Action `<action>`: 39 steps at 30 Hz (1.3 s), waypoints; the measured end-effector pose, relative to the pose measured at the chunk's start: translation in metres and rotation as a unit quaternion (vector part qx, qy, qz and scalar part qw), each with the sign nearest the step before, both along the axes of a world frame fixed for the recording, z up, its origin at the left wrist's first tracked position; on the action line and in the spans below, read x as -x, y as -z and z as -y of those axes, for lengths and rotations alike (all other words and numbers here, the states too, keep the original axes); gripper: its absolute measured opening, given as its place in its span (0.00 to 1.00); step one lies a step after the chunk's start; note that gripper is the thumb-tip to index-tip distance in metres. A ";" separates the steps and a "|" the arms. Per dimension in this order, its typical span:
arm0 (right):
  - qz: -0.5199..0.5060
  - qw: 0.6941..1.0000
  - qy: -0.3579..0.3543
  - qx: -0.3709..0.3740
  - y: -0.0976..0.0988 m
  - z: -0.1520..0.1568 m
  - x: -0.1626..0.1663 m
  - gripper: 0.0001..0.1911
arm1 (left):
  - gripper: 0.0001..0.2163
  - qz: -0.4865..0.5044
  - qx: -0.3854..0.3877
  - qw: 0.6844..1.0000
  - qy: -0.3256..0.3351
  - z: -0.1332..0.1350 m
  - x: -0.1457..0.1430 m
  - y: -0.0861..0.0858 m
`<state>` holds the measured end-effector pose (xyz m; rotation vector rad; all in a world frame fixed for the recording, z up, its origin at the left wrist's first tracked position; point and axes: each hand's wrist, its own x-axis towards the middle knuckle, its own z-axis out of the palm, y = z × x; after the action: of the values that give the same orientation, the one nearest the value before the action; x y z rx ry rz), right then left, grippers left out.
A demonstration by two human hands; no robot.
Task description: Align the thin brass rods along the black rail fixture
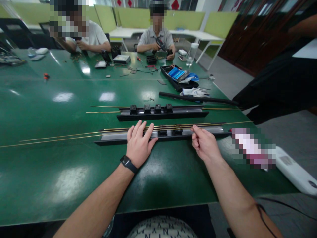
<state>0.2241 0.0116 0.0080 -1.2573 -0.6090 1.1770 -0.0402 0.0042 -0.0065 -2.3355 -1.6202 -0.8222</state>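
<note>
My left hand (140, 142) lies across the nearer black-edged metal channel (116, 135), fingers stretched out over the thin brass rods (74, 135) that run along it. At the channel's right part, my right hand (204, 140) is closed in a pinch on one brass rod; the exact grip is partly hidden by the fingers. Between my hands, black blocks (177, 130) sit inside the channel beneath the rods. The rods stick out well past the channel's left end. Just behind lies a second channel (163, 115) with several black blocks (147, 109) and more brass rods (101, 112).
Two people sit across the green table (74, 185), one holding a power tool. A black tube (195, 98), a glove (195, 92) and a tray of blue items (179, 74) lie beyond the channels. A white device (294, 170) is at right; another person stands there.
</note>
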 end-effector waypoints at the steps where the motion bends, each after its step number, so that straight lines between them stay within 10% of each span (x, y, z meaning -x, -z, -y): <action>1: 0.001 1.000 0.005 -0.001 0.000 0.000 -0.001 0.19 | 0.24 0.001 0.001 1.000 0.001 0.000 0.000 0.000; 39: -0.003 1.000 0.013 0.010 0.001 -0.003 -0.001 0.19 | 0.24 0.002 0.005 1.000 0.001 0.000 0.000 -0.001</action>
<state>0.2251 0.0145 0.0071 -1.2742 -0.5769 1.1681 -0.0401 0.0038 -0.0058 -2.3438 -1.6281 -0.8226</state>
